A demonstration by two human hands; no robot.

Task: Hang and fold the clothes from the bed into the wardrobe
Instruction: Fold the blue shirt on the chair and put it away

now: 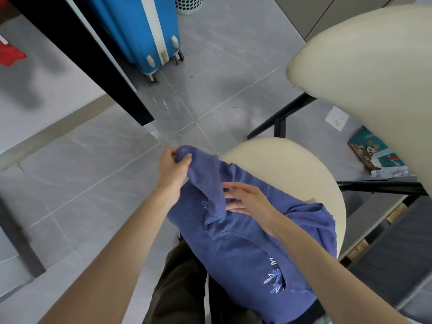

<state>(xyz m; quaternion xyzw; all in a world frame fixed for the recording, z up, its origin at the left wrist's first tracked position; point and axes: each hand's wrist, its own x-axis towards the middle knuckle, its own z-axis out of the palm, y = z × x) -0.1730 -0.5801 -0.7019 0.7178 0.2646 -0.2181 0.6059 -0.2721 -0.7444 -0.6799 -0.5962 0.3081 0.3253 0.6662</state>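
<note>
A blue garment (245, 249) with pale leaf embroidery lies bunched over the cream round seat of a chair (287, 164) and over my lap. My left hand (173, 167) grips one end of a sleeve or corner of the blue garment, lifted toward the upper left. My right hand (247, 199) lies on the cloth with straight, spread fingers, beside the raised fold. No bed or wardrobe interior is plainly in view.
A blue suitcase (145, 31) stands on the grey tiled floor at the top, next to a perforated bin (189, 4). A dark furniture edge (98, 64) crosses the upper left. A cream chair back (378, 73) fills the right; papers and a box (374, 155) lie under it.
</note>
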